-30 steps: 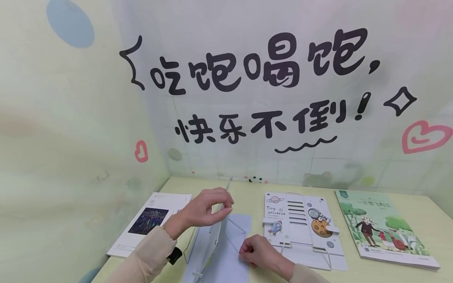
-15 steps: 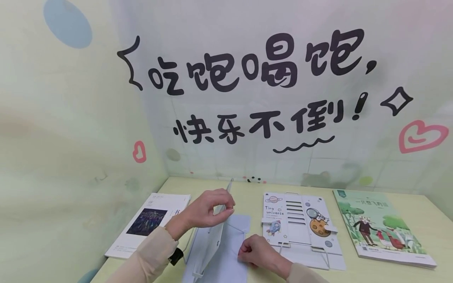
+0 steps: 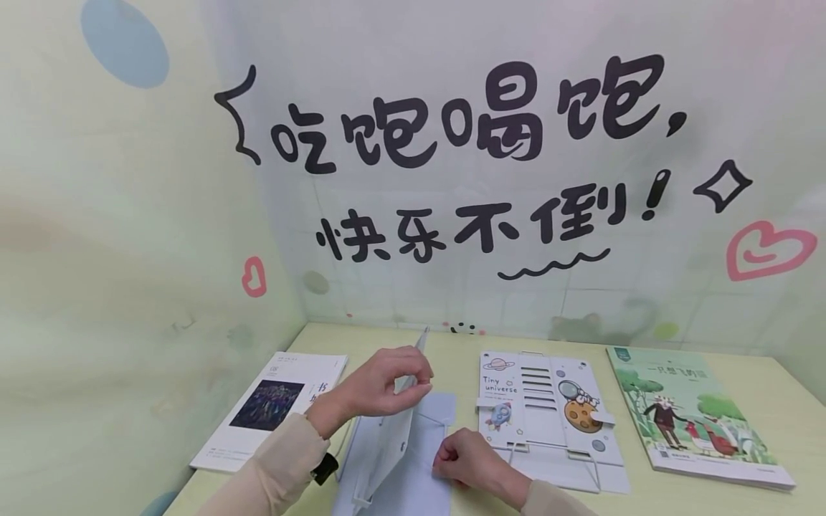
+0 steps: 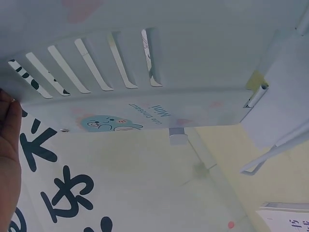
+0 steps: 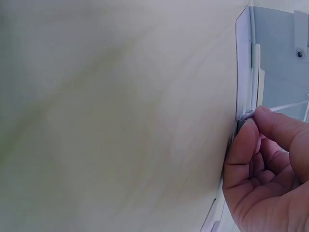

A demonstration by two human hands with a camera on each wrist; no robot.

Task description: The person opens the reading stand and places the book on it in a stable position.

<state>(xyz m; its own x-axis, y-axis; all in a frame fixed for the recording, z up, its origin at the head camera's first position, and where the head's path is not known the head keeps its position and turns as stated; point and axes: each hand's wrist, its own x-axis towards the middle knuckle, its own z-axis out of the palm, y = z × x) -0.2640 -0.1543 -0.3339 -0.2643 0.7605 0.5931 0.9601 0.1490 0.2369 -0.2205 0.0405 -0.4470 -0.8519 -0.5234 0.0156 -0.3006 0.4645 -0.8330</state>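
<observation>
1. Book stand (image 3: 385, 451) sits in front of you on the table (image 3: 452, 365), between your two hands, its panel raised steeply from the flat blue-grey base (image 3: 419, 476).
2. The head view gives you that panel nearly edge-on; your left wrist view shows its broad face, with a row of slanted slots (image 4: 84, 70), a blue dinosaur picture (image 4: 110, 123) and small lettering upside down beside it.
3. Your left hand (image 3: 387, 383) is at the panel's upper part, thumb and fingers brought together. Your left wrist view catches only part of that hand, with its fingertips pinching the panel's edge.
4. Your right hand (image 3: 474, 466) is low at the right edge of the base. From the head view you cannot tell what its fingertips hold; your right wrist view shows thumb and forefinger pinching the end of a thin white wire (image 5: 287, 105) there, the other fingers curled in.
5. That same right wrist view brings out a white clip (image 5: 300, 41) with a round rivet, on the stand's blue-grey surface.
6. Only the head view gives you the whole layout: a white book (image 3: 271, 408) left of the stand, a "Tiny universe" stand (image 3: 542, 401) lying just beyond your right hand, and a green book (image 3: 700, 416) at the far right.
</observation>
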